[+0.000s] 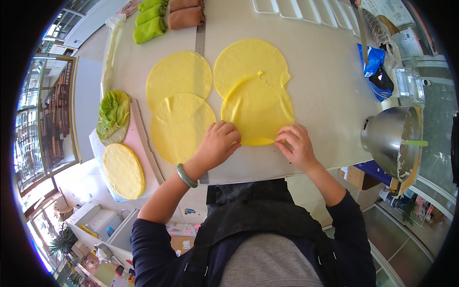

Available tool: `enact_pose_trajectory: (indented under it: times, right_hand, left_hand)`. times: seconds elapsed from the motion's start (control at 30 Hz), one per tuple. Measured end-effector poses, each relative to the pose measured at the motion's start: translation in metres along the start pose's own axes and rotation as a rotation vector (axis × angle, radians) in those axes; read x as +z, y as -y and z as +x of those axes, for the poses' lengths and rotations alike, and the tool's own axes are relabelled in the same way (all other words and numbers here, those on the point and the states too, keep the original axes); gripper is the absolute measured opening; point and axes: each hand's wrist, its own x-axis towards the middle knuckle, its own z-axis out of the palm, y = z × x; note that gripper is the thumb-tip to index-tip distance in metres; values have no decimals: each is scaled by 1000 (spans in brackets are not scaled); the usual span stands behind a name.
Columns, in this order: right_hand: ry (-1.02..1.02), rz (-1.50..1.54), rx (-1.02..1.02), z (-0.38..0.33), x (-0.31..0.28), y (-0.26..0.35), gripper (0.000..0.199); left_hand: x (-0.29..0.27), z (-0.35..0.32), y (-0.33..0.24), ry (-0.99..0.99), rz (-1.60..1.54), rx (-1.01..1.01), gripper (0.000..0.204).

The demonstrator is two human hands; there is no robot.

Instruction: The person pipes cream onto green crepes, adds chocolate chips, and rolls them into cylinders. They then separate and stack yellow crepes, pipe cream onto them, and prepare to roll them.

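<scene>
By the front edge of the worktop (330, 119), the yellow sheet (260, 107) lies partly over a back sheet (247, 57); the left hand (218, 139) and right hand (297, 146) each pinch one end of its near rim; I think the step is folding or straightening that rim; the next move seems to need soft, even fingers.

Left hand (219, 144) and right hand (296, 145) face each other, both curled into pinches.
</scene>
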Motion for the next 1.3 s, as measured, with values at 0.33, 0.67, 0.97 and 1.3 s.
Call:
enact_pose_trajectory:
  times: [0.33, 0.67, 0.97, 1.3]
  right_hand:
    - [93, 612, 508, 123, -31, -55, 12]
    - [-5, 582, 334, 168, -93, -17, 16]
    - [66, 572, 186, 56, -55, -5, 17]
    - [246, 103, -141, 1, -15, -30, 25]
  left_hand:
    - [-52, 100, 63, 45, -800, -406, 13]
    - [-117, 136, 21, -104, -676, -108, 25]
    - [-61, 29, -21, -178, -319, -32, 30]
    - [9, -10, 10, -26, -13, 259, 39]
